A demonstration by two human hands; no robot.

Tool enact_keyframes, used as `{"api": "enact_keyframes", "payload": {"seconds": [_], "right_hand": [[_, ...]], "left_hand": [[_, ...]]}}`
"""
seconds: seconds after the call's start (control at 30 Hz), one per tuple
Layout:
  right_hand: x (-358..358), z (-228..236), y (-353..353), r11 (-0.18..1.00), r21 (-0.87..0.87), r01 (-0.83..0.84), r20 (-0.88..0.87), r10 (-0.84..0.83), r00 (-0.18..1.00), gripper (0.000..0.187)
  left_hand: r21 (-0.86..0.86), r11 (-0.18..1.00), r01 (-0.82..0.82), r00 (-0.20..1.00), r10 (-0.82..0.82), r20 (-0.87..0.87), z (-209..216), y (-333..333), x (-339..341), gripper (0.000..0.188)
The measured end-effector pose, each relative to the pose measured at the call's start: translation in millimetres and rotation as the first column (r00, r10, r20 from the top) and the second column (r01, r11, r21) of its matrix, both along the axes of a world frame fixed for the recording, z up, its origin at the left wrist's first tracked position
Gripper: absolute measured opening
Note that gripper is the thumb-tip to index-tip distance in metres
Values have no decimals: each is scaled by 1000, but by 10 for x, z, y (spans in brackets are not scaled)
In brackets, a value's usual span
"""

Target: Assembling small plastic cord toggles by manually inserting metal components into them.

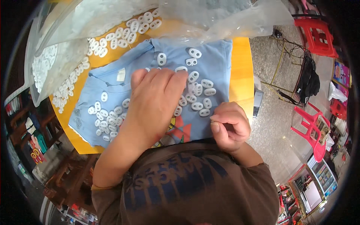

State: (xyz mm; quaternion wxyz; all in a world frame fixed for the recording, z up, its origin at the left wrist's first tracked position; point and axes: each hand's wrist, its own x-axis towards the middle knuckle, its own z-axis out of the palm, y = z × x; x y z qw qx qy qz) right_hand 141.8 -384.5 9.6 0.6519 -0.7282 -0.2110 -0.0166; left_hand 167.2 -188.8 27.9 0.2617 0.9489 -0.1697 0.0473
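My left hand [154,98] reaches over a light blue shirt [150,48] spread on the table, its back uppermost. Its fingers are bent and close together, with the tips hidden beneath. Right at its forefinger is a white oval two-hole piece [181,69]. More such pieces [197,89] lie loose to its right, and a denser pile [108,122] sits left of my wrist. At the right edge of the shirt my right hand [233,127] is closed, thumb and forefinger pinched on something too small to make out.
Beneath the shirt is a yellow tabletop [242,75]. Along its far left edge lie many more white two-hole pieces [131,32], beside a large clear plastic bag [225,24] spread across the back. Right of the table, a phone-like device [257,101] and a red plastic chair [313,129] are visible.
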Motion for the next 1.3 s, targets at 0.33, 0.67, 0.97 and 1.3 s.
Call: {"api": "enact_keyframes", "payload": {"seconds": [0.33,0.67,0.97,1.3], "right_hand": [[17,139,115,1000,-29,-8,-29,7,1000,18],[33,356,447,960,265,-91,-453,207,867,6],[24,403,494,959,263,-107,-478,226,849,5],[46,359,488,974,157,-161,-333,206,920,8]], "left_hand": [[-132,991,-6,995,-8,-102,102,168,-47,15],[-766,254,-590,759,-147,-634,452,152,-506,12],[-813,231,-534,809,-138,-571,431,161,-545,10],[-794,305,-525,823,-56,-566,405,170,-552,9]]}}
